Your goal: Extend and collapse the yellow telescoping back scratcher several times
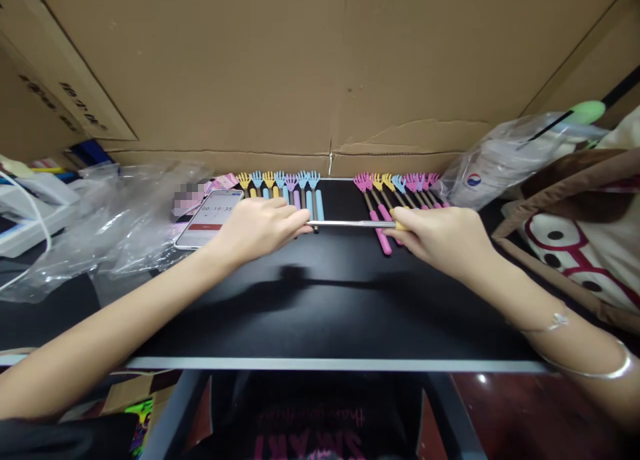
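Note:
Above the table, a back scratcher with a thin metal rod [353, 224] stretches level between my two hands. My left hand [267, 230] is closed around its left end, and the head is hidden in the fingers. The yellow handle at the other end sits in my closed right hand [443, 237]. Behind my left hand lies a row of hand-shaped back scratchers [303, 180] in yellow, blue and purple. A second row of back scratchers [383, 210], with pink, yellow and blue heads, lies behind my right hand, which partly covers the handles.
A phone [205, 221] showing a timer lies left of the rows, beside crumpled clear plastic bags [135, 213]. On the right are a bagged cup [493, 173] and a cloth bag [585, 247]. Cardboard [300, 67] walls the back; the table's front edge [340, 365] is near my body.

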`<state>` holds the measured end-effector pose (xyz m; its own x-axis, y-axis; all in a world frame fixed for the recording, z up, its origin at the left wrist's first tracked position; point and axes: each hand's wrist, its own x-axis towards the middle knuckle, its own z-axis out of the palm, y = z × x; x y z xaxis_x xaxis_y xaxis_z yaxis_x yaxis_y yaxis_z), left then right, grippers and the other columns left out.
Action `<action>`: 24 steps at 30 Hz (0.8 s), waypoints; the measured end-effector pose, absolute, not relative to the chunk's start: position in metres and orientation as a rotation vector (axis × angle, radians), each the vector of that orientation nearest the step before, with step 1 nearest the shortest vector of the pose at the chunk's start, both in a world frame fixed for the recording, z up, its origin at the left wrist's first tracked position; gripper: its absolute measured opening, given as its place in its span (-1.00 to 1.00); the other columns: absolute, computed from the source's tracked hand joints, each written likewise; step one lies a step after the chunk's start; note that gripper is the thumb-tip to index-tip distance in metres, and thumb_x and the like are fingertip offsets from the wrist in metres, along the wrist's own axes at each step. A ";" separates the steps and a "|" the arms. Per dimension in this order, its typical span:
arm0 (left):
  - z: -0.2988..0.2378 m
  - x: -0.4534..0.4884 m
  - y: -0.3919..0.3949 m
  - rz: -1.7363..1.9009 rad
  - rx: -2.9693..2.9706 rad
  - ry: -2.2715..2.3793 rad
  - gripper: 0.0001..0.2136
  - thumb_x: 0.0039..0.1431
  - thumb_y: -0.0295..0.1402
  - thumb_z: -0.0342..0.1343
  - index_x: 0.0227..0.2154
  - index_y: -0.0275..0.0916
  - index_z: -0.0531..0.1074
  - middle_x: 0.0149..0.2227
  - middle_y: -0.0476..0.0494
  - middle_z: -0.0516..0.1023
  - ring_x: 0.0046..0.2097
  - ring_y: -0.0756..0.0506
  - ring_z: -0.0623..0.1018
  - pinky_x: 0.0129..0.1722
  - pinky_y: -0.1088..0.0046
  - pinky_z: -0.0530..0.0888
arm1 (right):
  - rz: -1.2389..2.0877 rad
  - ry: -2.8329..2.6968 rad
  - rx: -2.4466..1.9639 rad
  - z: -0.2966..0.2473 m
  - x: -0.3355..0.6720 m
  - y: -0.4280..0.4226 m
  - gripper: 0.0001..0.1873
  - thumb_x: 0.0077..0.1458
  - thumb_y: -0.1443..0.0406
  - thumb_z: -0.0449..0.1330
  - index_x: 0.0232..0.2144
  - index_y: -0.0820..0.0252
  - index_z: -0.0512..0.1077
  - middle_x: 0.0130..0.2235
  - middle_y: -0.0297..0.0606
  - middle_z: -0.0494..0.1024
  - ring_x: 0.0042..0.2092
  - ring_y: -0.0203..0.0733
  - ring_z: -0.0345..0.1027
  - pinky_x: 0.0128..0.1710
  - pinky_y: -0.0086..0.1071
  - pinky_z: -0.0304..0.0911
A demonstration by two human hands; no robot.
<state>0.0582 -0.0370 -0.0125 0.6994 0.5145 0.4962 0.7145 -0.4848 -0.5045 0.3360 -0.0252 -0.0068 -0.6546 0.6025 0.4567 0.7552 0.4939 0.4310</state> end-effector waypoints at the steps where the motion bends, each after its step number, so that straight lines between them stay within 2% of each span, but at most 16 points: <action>1: -0.013 0.065 -0.040 -0.398 -2.191 -0.935 -0.66 0.28 -0.23 -0.15 -0.55 -0.22 0.35 -0.61 -0.04 0.40 -0.52 -0.02 0.38 -0.61 0.46 0.04 | -0.904 -2.502 -1.158 -0.007 0.330 -0.027 -0.55 0.19 0.04 -0.11 -0.55 0.17 0.32 -0.65 -0.37 0.37 -0.62 -0.36 0.15 -0.57 -0.44 -0.28; 9: -0.011 0.093 -0.048 -0.479 -2.181 -1.038 -0.73 0.25 -0.26 -0.07 -0.52 -0.23 0.37 -0.61 -0.05 0.41 -0.52 -0.04 0.37 -0.60 0.44 0.00 | -0.868 -2.540 -1.141 -0.003 0.304 -0.033 -0.68 0.18 0.12 -0.05 -0.44 0.17 0.34 -0.58 -0.36 0.43 -0.60 -0.35 0.19 -0.57 -0.42 -0.33; 15: -0.016 0.100 -0.050 -0.576 -2.340 -0.969 -0.67 0.28 -0.21 -0.14 -0.51 -0.24 0.36 -0.61 -0.02 0.41 -0.53 -0.01 0.36 -0.59 0.46 -0.02 | -0.969 -2.550 -0.950 -0.013 0.293 -0.041 -0.79 0.15 0.36 -0.05 -0.50 0.19 0.30 -0.59 -0.39 0.38 -0.59 -0.38 0.19 -0.57 -0.40 -0.33; 19: -0.016 0.097 -0.048 -0.558 -2.295 -0.904 -0.69 0.27 -0.23 -0.11 -0.52 -0.25 0.34 -0.62 -0.02 0.38 -0.52 -0.01 0.34 -0.59 0.46 -0.03 | -1.088 -2.487 -0.874 -0.015 0.293 -0.038 -0.76 0.17 0.33 -0.04 -0.52 0.20 0.29 -0.62 -0.40 0.33 -0.60 -0.38 0.14 -0.56 -0.40 -0.30; 24: -0.012 0.071 -0.036 -0.461 -2.120 -0.844 -0.72 0.27 -0.25 -0.11 -0.51 -0.22 0.33 -0.57 -0.04 0.39 -0.44 -0.04 0.38 -0.54 0.43 0.08 | -1.118 -2.500 -0.951 -0.012 0.315 -0.024 -0.71 0.21 0.25 -0.08 -0.49 0.19 0.32 -0.60 -0.38 0.34 -0.59 -0.38 0.12 -0.55 -0.41 -0.29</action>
<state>0.0707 -0.0364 -0.0123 0.7124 0.4130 0.5674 0.7007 -0.4651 -0.5411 0.3152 -0.0242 -0.0120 -0.7588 0.4649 0.4562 0.6500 0.4949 0.5768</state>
